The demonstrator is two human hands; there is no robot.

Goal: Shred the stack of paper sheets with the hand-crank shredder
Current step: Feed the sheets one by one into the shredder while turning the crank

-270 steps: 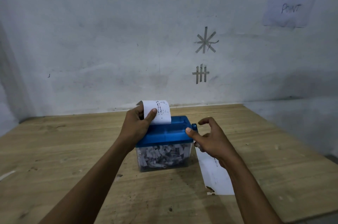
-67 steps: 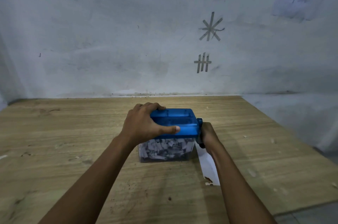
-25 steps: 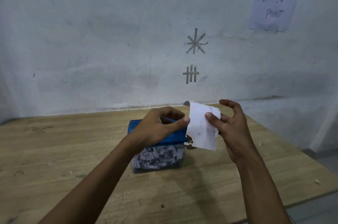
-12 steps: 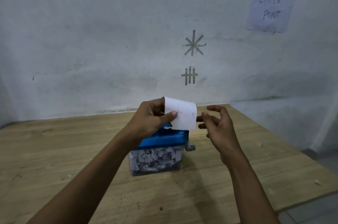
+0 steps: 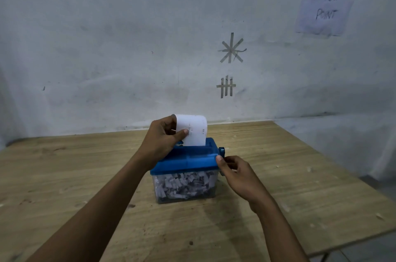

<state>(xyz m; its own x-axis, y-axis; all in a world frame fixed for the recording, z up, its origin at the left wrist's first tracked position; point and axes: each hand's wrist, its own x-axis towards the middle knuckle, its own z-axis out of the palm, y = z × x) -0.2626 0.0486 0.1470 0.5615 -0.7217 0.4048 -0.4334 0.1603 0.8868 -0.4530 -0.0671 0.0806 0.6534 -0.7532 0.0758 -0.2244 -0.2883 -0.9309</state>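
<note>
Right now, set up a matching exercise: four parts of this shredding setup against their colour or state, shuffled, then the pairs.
1 paper sheet
2 shredder lid
3 clear bin
4 crank handle

A holds shreds
B gripped by the right hand
C blue
D upright in the slot, pinched by the left hand

Pairs: 1-D, 2-C, 3-A, 4-B

One shredder [image 5: 186,159] stands on one worktop [image 5: 64,176]. One sheet of paper [image 5: 196,131] rises from the shredder's top, one crank [image 5: 221,151] sits on its right side, and its clear bin holds shreds [image 5: 184,184] — too many to count. Two hands are at the shredder: one left hand [image 5: 160,141], one right hand [image 5: 240,176]. On the wall behind the shredder are two tape marks, a star [image 5: 231,48] and a tally [image 5: 226,86], and one paper sign [image 5: 325,4].
</note>
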